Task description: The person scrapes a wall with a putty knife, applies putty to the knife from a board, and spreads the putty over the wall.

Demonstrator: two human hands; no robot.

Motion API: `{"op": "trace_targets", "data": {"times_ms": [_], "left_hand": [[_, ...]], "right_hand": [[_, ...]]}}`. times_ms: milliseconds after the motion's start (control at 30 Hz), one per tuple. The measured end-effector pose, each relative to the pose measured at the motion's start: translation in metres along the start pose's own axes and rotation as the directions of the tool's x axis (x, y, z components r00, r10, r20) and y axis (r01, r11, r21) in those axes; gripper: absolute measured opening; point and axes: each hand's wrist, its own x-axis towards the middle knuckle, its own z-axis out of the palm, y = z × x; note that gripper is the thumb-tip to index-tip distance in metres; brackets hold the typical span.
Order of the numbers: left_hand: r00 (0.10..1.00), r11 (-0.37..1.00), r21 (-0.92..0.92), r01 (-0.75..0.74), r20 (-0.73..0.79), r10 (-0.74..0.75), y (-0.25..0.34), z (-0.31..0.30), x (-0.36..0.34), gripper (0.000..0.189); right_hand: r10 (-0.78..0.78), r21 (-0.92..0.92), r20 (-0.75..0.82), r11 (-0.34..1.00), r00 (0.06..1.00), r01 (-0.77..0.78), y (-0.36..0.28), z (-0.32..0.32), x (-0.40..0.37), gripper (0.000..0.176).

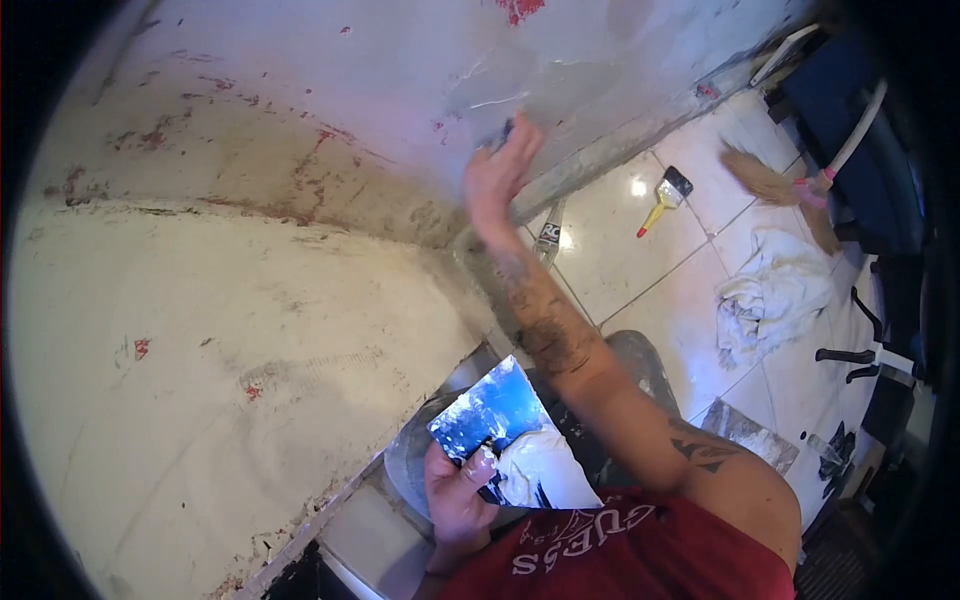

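Left hand [455, 490], grip closed on one blue spatula [490, 410]; right hand [500, 170] clasps one scraper [505, 130].

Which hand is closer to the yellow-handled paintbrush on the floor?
Right. The right hand is on the wall near the paintbrush; the left hand holds a blue scraper farther off.

Person's wearing a red sleeveless shirt [650, 550] w/ white lettering across the chest, reading upside down from the head cam. Both arms are showing bare. Rt forearm is carrying a dark, smudgy forearm tattoo [550, 335]. Nr the shoulder a sharper black shoulder tattoo [705, 452] is showing pointed shapes. The left hand [455, 495] is showing long pale nails.
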Motion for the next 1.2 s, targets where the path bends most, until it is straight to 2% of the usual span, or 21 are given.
{"op": "trace_targets", "data": {"times_ms": [133, 233, 333, 400, 467, 533, 633, 733, 833, 900, 967, 1067, 1133, 1200], "left_hand": [[1.0, 1.0, 0.01, -0.03, 0.009, 0.03, -0.003, -0.004, 0.001, 0.039], [0.998, 0.998, 0.021, -0.057, -0.006, 0.057, -0.004, -0.001, 0.002, 0.038], [0.998, 0.998, 0.018, -0.055, -0.016, 0.056, -0.002, 0.0, 0.003, 0.036], [0.999, 0.999, 0.004, -0.04, -0.022, 0.04, -0.001, 0.001, 0.002, 0.036], [1.0, 1.0, -0.015, -0.021, -0.007, 0.02, -0.002, -0.002, 0.002, 0.037], [1.0, 1.0, -0.012, -0.011, -0.004, 0.011, -0.002, -0.002, 0.001, 0.037], [1.0, 1.0, 0.006, -0.023, -0.013, 0.023, -0.002, 0.002, 0.003, 0.038], [1.0, 1.0, -0.002, 0.002, -0.015, -0.002, -0.002, 0.001, 0.002, 0.039], [1.0, 1.0, 0.014, -0.003, -0.023, 0.003, -0.002, -0.001, 0.0, 0.039], [0.999, 1.0, 0.019, -0.013, -0.034, 0.014, -0.004, -0.004, 0.001, 0.039], [0.999, 0.999, 0.023, -0.032, -0.016, 0.032, -0.003, -0.003, 0.003, 0.039], [0.999, 0.999, 0.006, -0.039, -0.01, 0.039, -0.002, 0.0, 0.003, 0.038], [0.999, 1.0, 0.014, -0.025, -0.042, 0.025, -0.002, -0.005, 0.001, 0.037], [0.999, 1.0, 0.004, -0.023, -0.025, 0.023, -0.001, -0.006, 0.0, 0.038]], "right_hand": [[-0.082, 0.069, 0.125, 0.995, 0.989, 0.074, -0.027, -0.002, -0.044, 0.054], [-0.165, 0.117, 0.307, 0.984, 0.937, 0.135, -0.029, -0.021, -0.07, 0.057], [-0.172, 0.297, 0.282, 0.951, 0.944, 0.085, -0.009, -0.039, -0.072, 0.058], [0.011, 0.358, 0.103, 0.933, 0.995, -0.048, 0.013, -0.043, -0.032, 0.057], [0.076, 0.165, -0.004, 0.983, 0.997, -0.074, 0.03, -0.052, 0.025, 0.054], [0.024, 0.084, -0.097, 0.996, 0.995, -0.016, 0.046, -0.047, 0.065, 0.053], [0.043, 0.064, 0.003, 0.997, 0.999, -0.043, 0.028, -0.03, 0.074, 0.056], [-0.012, 0.03, -0.07, 0.999, 0.997, 0.014, 0.007, -0.009, 0.043, 0.053], [-0.041, 0.074, -0.029, 0.996, 0.999, 0.043, -0.02, -0.001, 0.001, 0.055], [-0.115, 0.073, 0.034, 0.991, 0.993, 0.112, -0.034, 0.002, -0.03, 0.058], [-0.209, 0.153, 0.125, 0.97, 0.97, 0.19, -0.051, -0.008, -0.056, 0.061], [-0.252, 0.246, 0.305, 0.952, 0.918, 0.18, -0.049, -0.032, -0.075, 0.061], [-0.259, 0.342, 0.15, 0.919, 0.954, 0.196, -0.019, -0.04, -0.071, 0.059], [-0.029, 0.406, 0.034, 0.914, 0.999, 0.013, 0.011, -0.05, -0.023, 0.055]]}}
